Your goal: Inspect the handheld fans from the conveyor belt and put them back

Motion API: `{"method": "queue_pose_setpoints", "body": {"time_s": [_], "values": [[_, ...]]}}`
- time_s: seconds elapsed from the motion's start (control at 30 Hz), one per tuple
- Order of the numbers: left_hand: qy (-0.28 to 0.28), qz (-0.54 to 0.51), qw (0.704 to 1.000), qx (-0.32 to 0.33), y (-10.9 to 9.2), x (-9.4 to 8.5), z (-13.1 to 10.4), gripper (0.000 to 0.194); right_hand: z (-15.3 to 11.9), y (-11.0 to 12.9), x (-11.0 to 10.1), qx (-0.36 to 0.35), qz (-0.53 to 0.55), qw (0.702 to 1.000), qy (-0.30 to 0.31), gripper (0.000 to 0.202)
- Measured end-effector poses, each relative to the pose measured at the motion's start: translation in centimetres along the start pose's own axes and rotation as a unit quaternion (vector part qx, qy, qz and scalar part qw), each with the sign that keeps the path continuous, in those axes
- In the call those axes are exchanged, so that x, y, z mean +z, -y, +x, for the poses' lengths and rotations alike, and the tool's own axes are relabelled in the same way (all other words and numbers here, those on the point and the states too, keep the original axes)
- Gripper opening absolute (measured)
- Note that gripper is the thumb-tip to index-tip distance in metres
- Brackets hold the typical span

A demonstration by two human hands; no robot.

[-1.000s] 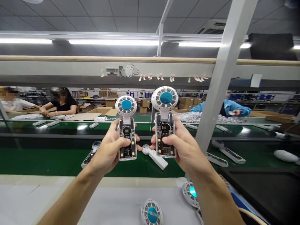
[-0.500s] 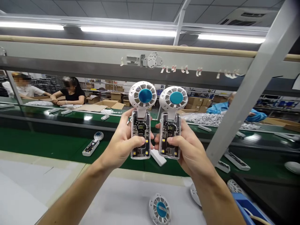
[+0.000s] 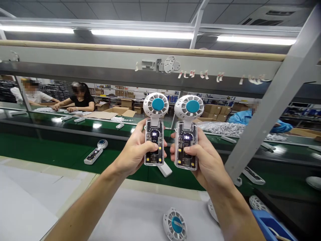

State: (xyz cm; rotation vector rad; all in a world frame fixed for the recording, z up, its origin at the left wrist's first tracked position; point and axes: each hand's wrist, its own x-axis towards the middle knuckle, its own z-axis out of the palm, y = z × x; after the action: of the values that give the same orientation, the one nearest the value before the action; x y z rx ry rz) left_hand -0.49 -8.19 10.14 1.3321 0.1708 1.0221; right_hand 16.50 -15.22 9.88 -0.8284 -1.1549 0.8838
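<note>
My left hand (image 3: pixel 136 147) is wrapped round the clear handle of a small white fan (image 3: pixel 154 142), its thumb on the circuit board's middle. In my right hand (image 3: pixel 205 154) is a matching fan (image 3: pixel 186 142), also with the thumb on its board. Both fans stand upright side by side, a small gap between them, with round white heads and blue centres. Small displays on both boards are lit white. Below them, a loose round fan head (image 3: pixel 175 224) lies on the white work surface (image 3: pixel 130 214).
Handheld fan units (image 3: pixel 95 154) and white casings (image 3: pixel 165 169) lie on the green conveyor (image 3: pixel 60 150). A grey post (image 3: pixel 271 97) slants up at the right, above a blue bin (image 3: pixel 271 224). Across the line, people (image 3: pixel 81 98) sit at work.
The displays on both fans have turned from dim yellow-green digits to bright white ones. The two fans are slightly farther apart, and the camera view has shifted a little.
</note>
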Motion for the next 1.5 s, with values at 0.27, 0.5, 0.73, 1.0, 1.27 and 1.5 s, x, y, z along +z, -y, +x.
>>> {"method": "queue_pose_setpoints", "body": {"time_s": [0.27,0.5,0.73,1.0,1.27,1.5], "values": [[-0.001,-0.013,1.000,-0.005,0.0,-0.4,-0.2,0.067,0.1,0.0,-0.7,0.019,-0.022,0.999,0.037,0.080],[-0.012,-0.028,0.999,-0.017,-0.4,0.3,-0.5,0.067,0.1,0.0,-0.4,0.022,-0.012,0.999,0.033,0.067],[-0.037,-0.064,0.997,-0.019,-0.4,0.8,-0.5,0.066,-0.2,0.5,0.0,0.040,-0.007,0.999,0.026,0.061],[-0.033,-0.060,0.998,-0.005,-0.3,0.9,-0.8,0.058,-0.1,0.4,-0.5,0.032,-0.005,0.999,0.041,0.066],[-0.028,-0.063,0.998,0.005,-0.1,0.6,-0.6,0.056,0.2,0.2,-0.5,0.006,-0.005,1.000,0.030,0.069],[-0.051,-0.046,0.998,0.012,0.6,0.4,-0.1,0.037,0.1,0.4,-0.2,-0.010,0.082,0.994,-0.065,0.043]]}}
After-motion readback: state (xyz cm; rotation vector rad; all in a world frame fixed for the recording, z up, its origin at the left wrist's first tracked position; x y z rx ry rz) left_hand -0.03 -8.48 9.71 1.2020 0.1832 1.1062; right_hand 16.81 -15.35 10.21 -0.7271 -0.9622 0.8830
